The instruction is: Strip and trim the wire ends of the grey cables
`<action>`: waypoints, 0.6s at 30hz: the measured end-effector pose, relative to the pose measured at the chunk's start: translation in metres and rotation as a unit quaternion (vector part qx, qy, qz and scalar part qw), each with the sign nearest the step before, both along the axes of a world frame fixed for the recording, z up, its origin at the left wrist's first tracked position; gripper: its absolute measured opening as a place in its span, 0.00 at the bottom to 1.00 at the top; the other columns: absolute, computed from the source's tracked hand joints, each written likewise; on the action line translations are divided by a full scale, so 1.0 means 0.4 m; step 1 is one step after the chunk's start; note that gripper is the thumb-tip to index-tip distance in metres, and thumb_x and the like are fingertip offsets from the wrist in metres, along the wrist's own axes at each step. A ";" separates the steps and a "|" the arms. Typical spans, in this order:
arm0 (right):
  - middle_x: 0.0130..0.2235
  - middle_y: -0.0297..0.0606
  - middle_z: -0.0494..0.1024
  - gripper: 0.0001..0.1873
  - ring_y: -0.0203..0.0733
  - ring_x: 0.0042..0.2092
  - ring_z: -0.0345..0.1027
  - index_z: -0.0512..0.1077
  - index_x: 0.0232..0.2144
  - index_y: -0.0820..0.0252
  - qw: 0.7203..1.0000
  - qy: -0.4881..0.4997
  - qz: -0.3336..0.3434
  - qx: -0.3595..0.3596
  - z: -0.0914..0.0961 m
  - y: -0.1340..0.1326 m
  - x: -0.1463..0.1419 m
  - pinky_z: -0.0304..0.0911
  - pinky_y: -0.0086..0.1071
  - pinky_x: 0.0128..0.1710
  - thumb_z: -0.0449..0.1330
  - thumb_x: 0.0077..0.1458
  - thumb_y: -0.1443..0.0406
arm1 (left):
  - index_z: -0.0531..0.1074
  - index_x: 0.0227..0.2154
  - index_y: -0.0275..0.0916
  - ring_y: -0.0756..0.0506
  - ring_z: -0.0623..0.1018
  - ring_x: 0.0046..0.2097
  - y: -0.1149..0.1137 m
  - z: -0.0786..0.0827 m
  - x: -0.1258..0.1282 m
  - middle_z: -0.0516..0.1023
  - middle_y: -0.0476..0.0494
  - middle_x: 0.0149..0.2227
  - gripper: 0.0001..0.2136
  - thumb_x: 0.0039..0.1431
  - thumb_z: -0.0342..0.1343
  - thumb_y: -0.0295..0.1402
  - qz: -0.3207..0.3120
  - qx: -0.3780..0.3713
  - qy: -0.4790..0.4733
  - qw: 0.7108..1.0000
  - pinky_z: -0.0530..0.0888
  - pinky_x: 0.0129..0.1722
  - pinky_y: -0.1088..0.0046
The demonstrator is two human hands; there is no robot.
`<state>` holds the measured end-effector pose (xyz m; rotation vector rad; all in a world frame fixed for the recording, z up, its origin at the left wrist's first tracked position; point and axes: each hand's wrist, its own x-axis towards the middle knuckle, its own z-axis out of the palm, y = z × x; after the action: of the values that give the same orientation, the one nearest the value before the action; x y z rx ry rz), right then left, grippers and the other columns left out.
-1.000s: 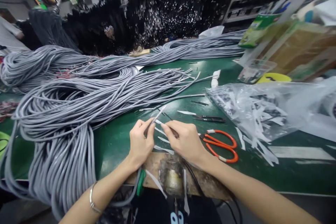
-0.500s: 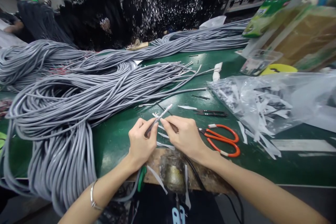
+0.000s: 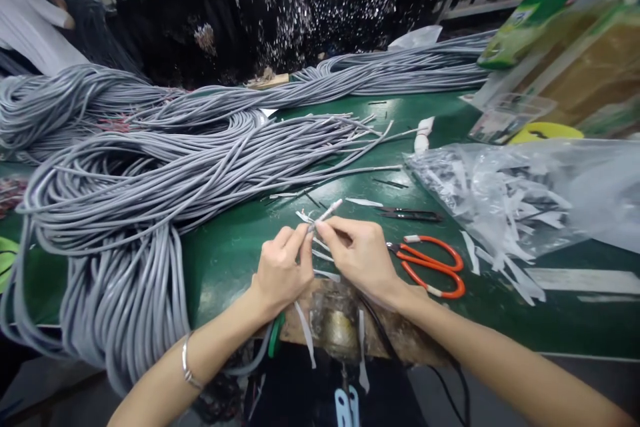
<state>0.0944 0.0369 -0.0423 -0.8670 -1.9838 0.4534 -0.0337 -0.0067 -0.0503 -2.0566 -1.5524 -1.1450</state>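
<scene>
Between my two hands is the stripped end of a grey cable, its pale inner part pointing up and to the right, with a small frayed bit at its side. My left hand pinches the cable from the left. Thumb and finger of my right hand are closed on the same end, close to the left fingertips. Right of my right hand lie scissors with orange handles and dark thread snips. White strips lie on the table just behind my fingers.
Long bundles of grey cable cover the left and back of the green table. A clear plastic bag of white strips lies right. A small metal device sits on a wooden board at the front edge. A co-worker's sleeve shows far left.
Both hands stay together on the cable end, with the fingertips shifted slightly. The whole view has moved a little. At the far left, the co-worker's sleeve and hand have come further into view.
</scene>
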 end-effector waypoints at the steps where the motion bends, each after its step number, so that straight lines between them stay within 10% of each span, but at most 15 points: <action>1: 0.15 0.28 0.60 0.19 0.29 0.17 0.50 0.64 0.16 0.62 1.000 -0.001 -0.005 0.003 0.001 -0.002 -0.001 0.48 0.25 0.18 0.51 0.59 0.67 | 0.71 0.33 0.31 0.52 0.70 0.21 0.001 0.000 0.000 0.70 0.46 0.21 0.10 0.61 0.45 0.26 0.000 0.003 0.012 1.000 0.64 0.19 0.78; 8: 0.19 0.34 0.69 0.16 0.32 0.20 0.58 0.70 0.23 0.64 0.980 -0.038 -0.009 0.193 -0.011 -0.007 0.001 0.54 0.26 0.23 0.49 0.60 0.69 | 0.71 0.32 0.31 0.51 0.70 0.20 0.008 0.008 0.000 0.71 0.46 0.19 0.12 0.61 0.42 0.25 -0.015 -0.002 0.006 1.000 0.66 0.20 0.78; 14: 0.19 0.33 0.68 0.14 0.31 0.18 0.57 0.69 0.22 0.63 0.988 -0.033 -0.027 0.152 -0.003 -0.009 -0.002 0.53 0.26 0.21 0.51 0.59 0.70 | 0.72 0.29 0.32 0.50 0.70 0.20 0.007 -0.004 0.001 0.71 0.45 0.20 0.12 0.59 0.43 0.25 -0.010 -0.013 0.016 1.000 0.62 0.18 0.76; 18: 0.15 0.31 0.63 0.17 0.33 0.18 0.55 0.68 0.20 0.61 0.957 -0.028 0.048 0.285 0.011 -0.041 -0.010 0.51 0.28 0.20 0.48 0.59 0.71 | 0.72 0.21 0.34 0.52 0.66 0.19 0.023 -0.006 -0.017 0.70 0.47 0.17 0.13 0.56 0.46 0.26 0.000 -0.190 -0.092 0.978 0.62 0.20 0.77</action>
<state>0.0904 0.0204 -0.0379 -0.4212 -2.0553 -0.1014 -0.0405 0.0024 -0.0526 -2.2338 -1.9914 -1.1365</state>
